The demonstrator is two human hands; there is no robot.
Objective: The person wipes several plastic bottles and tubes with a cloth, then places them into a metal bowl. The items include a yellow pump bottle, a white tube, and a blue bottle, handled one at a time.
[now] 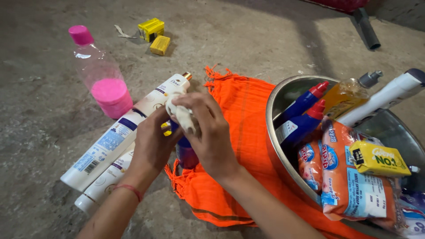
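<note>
My left hand (152,144) grips a small dark purple bottle (187,154) with a bit of yellow showing near my thumb. My right hand (208,132) presses a small white cloth (180,110) over the top of that bottle. Both hands hover above an orange cloth (239,132) spread on the concrete floor. Two long white bottles (119,135) lie side by side on the floor, just left of my left hand.
A clear bottle (102,73) with pink liquid and a pink cap stands at the left. Two small yellow boxes (155,35) lie further back. A steel basin (276,95) at the right holds blue bottles, an amber bottle, orange packets and a yellow box.
</note>
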